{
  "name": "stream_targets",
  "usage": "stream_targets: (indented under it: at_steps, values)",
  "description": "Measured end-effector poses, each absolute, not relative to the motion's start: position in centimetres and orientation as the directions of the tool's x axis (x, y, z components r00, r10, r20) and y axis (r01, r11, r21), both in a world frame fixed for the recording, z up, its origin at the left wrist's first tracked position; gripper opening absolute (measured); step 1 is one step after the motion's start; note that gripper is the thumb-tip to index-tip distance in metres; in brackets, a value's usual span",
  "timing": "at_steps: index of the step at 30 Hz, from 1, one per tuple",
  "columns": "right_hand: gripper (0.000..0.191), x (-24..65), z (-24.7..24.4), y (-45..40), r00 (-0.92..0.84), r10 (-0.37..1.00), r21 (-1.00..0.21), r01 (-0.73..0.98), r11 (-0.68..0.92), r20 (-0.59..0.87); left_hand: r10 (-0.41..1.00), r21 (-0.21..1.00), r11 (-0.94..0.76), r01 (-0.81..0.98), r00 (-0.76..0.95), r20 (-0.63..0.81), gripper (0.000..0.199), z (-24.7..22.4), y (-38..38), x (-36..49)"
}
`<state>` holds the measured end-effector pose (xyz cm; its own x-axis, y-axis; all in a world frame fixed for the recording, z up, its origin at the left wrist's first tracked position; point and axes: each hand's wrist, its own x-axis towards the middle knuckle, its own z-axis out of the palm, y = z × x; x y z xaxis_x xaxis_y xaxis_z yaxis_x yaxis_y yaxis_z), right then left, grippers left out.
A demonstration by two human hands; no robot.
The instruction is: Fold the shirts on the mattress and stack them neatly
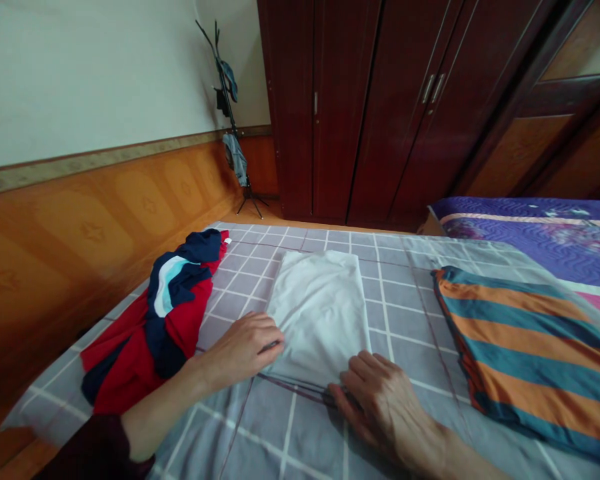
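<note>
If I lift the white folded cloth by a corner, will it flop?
The white folded cloth would probably flop, because it's softly wrinkled. It seems light, since it looks thin. It likely won't roll, lying flat on the checked sheet.

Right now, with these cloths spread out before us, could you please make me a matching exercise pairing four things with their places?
Things
1. Smooth, pale folded cloth
2. Crumpled red and navy garment
3. Orange and teal striped cloth
4. Thin black coat stand

Places
A. On the right side of the grey checked sheet
B. Beside the dark red wardrobe
C. Between the left hand and the right hand
D. On the sheet's left side

Pairs: 1-C, 2-D, 3-A, 4-B.
</note>
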<state>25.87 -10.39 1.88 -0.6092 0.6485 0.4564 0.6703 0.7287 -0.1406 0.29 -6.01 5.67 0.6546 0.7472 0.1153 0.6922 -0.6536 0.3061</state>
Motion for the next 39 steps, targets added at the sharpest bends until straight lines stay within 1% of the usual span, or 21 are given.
stream_targets:
  at_steps: [2, 4, 6, 9, 14, 18, 20, 23, 25, 29, 33, 36, 39]
  values:
    - [0.022, 25.9, 1.9, -10.4, -0.614, 0.647, -0.147, 0.664, 0.733, 0.453, 0.715, 0.247, -0.692, 0.679, 0.692, 0.099, 0.015, 5.6, -5.5, 1.3]
    - [0.023, 25.9, 1.9, -10.4, -0.617, 0.651, -0.153, 0.664, 0.732, 0.443, 0.694, 0.215, -0.714, 0.666, 0.714, 0.092, 0.016, 5.1, -5.0, 2.2]
    - [0.022, 26.0, 2.0, -10.4, -0.612, 0.663, -0.163, 0.67, 0.724, 0.432, 0.695, 0.213, -0.714, 0.667, 0.713, 0.097, 0.017, 4.6, -4.3, 3.0]
    - [0.016, 26.2, 2.0, -10.2, -0.62, 0.687, -0.182, 0.678, 0.713, 0.38, 0.709, 0.219, -0.704, 0.676, 0.688, 0.154, 0.012, 4.1, -3.4, 4.0]
    - [0.019, 26.4, 1.7, -10.1, -0.598, 0.711, -0.187, 0.701, 0.688, 0.371, 0.726, 0.241, -0.687, 0.686, 0.662, 0.184, 0.012, 3.9, -3.0, 4.9]
    - [0.019, 26.4, 1.9, -9.9, -0.581, 0.718, -0.219, 0.698, 0.681, 0.383, 0.736, 0.271, -0.676, 0.685, 0.645, 0.204, 0.021, 3.1, -3.0, 4.9]
    - [0.017, 26.4, 2.0, -9.8, -0.599, 0.711, -0.24, 0.678, 0.695, 0.367, 0.703, 0.255, -0.711, 0.656, 0.681, 0.205, 0.03, 2.5, -2.8, 4.7]
    - [0.019, 26.5, 2.0, -9.5, -0.61, 0.712, -0.243, 0.674, 0.697, 0.348, 0.602, 0.222, -0.792, 0.568, 0.787, 0.136, 0.047, 1.6, -2.5, 4.3]
    - [0.017, 26.7, 1.7, -9.2, -0.593, 0.725, -0.254, 0.685, 0.683, 0.351, 0.577, 0.207, -0.807, 0.553, 0.813, 0.077, 0.054, 1.3, -2.4, 4.3]
    - [0.02, 27.0, 1.3, -8.5, -0.583, 0.733, -0.256, 0.693, 0.674, 0.351, 0.592, 0.17, -0.793, 0.585, 0.806, -0.005, 0.064, 1.2, -2.5, 4.4]
    - [0.02, 27.4, 1.0, -7.8, -0.535, 0.765, -0.282, 0.719, 0.635, 0.359, 0.648, 0.141, -0.752, 0.644, 0.761, -0.019, 0.079, 1.1, -2.6, 4.5]
    - [0.024, 27.4, 0.9, -7.5, -0.531, 0.767, -0.285, 0.72, 0.632, 0.359, 0.66, 0.127, -0.742, 0.659, 0.75, -0.035, 0.081, 1.0, -2.6, 4.4]
    - [0.019, 27.4, 0.8, -7.4, -0.536, 0.759, -0.305, 0.701, 0.644, 0.37, 0.657, 0.12, -0.745, 0.656, 0.753, -0.042, 0.081, 1.0, -2.6, 4.3]
